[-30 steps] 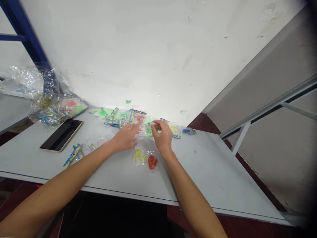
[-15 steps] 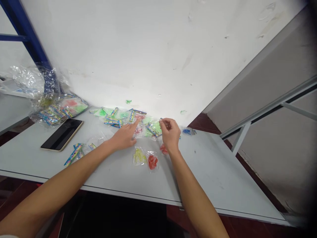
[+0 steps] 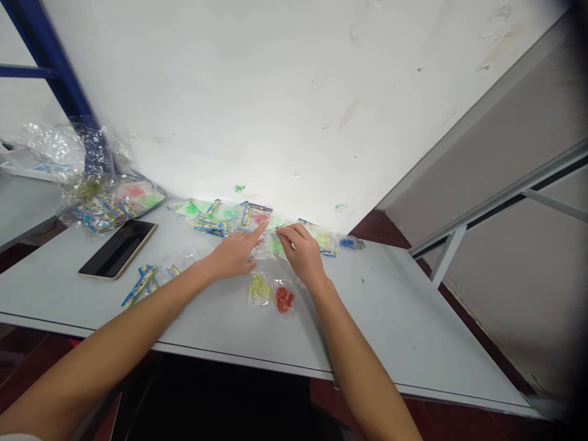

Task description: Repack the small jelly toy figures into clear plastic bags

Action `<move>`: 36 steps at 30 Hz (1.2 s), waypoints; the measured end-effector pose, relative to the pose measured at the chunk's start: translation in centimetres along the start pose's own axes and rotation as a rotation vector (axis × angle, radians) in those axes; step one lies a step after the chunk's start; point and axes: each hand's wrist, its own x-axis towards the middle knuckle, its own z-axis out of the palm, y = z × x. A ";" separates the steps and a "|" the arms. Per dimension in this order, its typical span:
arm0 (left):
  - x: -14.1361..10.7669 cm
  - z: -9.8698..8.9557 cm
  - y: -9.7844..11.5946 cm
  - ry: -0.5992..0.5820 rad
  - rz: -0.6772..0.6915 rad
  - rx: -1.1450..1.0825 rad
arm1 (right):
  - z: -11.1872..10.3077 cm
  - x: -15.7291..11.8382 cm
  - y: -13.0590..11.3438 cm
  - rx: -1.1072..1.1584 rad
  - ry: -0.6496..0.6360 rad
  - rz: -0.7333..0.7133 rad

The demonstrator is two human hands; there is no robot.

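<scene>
My left hand [image 3: 234,254] rests on the pile at the back of the table, index finger stretched out against a transparent packet with a red piece [image 3: 260,218]. Its thumb is spread away from the fingers. Beside it, my right hand [image 3: 304,256] has thumb and fingertips pinched at the edge of a plastic packet with green inside [image 3: 276,246]; the fingers partly cover the contact. Just in front of the hands lie a small bag with a yellow piece [image 3: 260,289] and a small bag with a red piece [image 3: 283,299].
A phone [image 3: 118,250] lies at the left, near opened wrappers with printed headers [image 3: 139,285]. A large plastic bag of packets [image 3: 103,205] is heaped at the back left. One blue packet [image 3: 351,243] sits at the right, by the white wall [image 3: 257,98].
My right hand has moved left, closer to my left hand, uncovering packets behind it. It now covers most of a red bag in front. My left hand stays nearly still.
</scene>
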 end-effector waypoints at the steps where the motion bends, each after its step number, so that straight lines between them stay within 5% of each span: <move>1: 0.0 0.0 -0.1 0.003 -0.002 0.005 | -0.1 0.0 0.1 -0.007 0.008 0.000; 14: -0.1 0.2 -0.1 -0.015 0.062 -0.065 | 0.3 -0.1 -0.5 0.088 -0.009 0.037; 20: -0.2 0.0 0.8 -0.077 -0.032 -0.288 | 1.2 -0.3 -1.0 0.162 0.044 0.154; 27: 0.0 0.6 1.4 -0.003 -0.069 -0.285 | 1.8 -0.3 -2.0 0.241 0.099 0.298; 36: 0.1 0.9 0.5 0.109 -0.041 -0.191 | 1.6 -0.2 -2.5 0.555 0.011 0.539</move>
